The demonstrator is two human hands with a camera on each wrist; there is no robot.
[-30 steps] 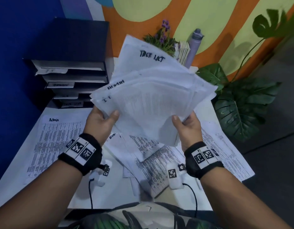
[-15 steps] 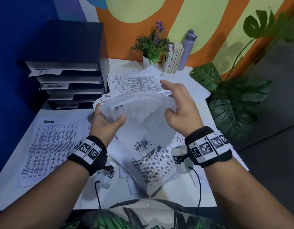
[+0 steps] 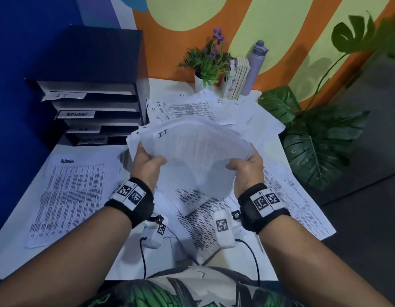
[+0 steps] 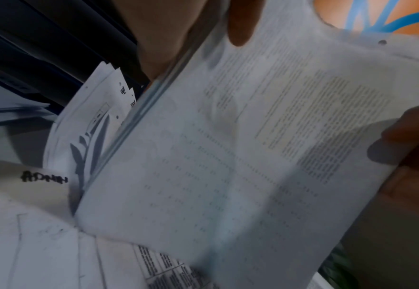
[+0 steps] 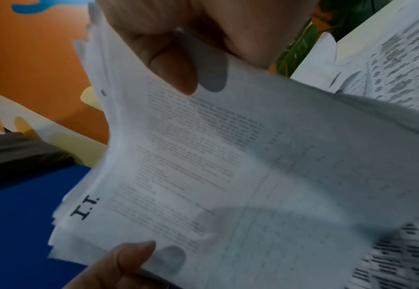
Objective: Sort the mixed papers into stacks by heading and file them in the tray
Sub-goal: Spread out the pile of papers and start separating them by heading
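The heading "I.T." is handwritten in black at the top left corner of the top sheet of the held stack point(image 3: 198, 147); the same heading is seen in the right wrist view point(image 5: 84, 209).

On the black file tray point(image 3: 92, 89), the uppermost slot label point(image 3: 64, 95) is marked "IT" and the second label point(image 3: 76, 114) "ADMIN". The two lower labels cannot be read.

"Admin" is written at the head of the printed sheet on the left of the table point(image 3: 68, 196). In the left wrist view, "ADMIN" is marked on a sheet below the stack point(image 4: 44, 177).

"IT" and "H.R" are written on the loose sheets beyond the stack point(image 3: 187, 107). The printed body text is too small to be read.
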